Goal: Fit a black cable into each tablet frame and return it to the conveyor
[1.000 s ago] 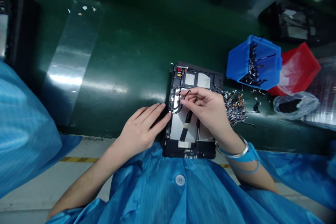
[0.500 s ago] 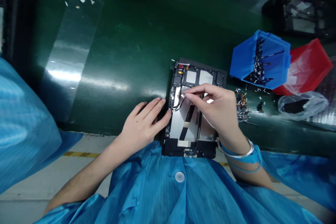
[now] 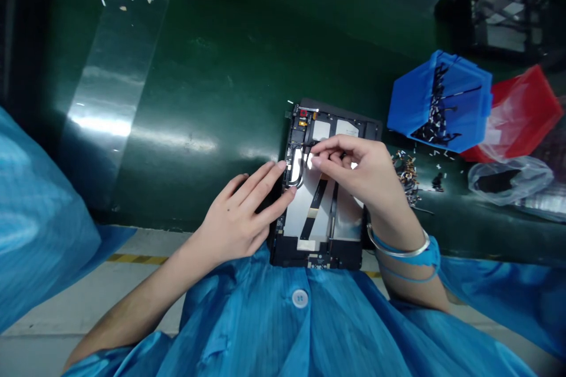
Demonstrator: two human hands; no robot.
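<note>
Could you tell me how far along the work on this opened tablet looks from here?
Done: two black ribbon cables lie flat across the silver panel. In hand: the right hand works near a curved cable, the left hand rests by the tablet's edge. Left: a loose pile of parts and a blue bin remain.

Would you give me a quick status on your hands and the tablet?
Left hand at open tablet's edge; right hand at black cable; loose parts heap alongside.

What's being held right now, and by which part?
The right hand pinches a thin black cable near its upper end, over an opened black tablet; the left hand appears to hold nothing.
</note>
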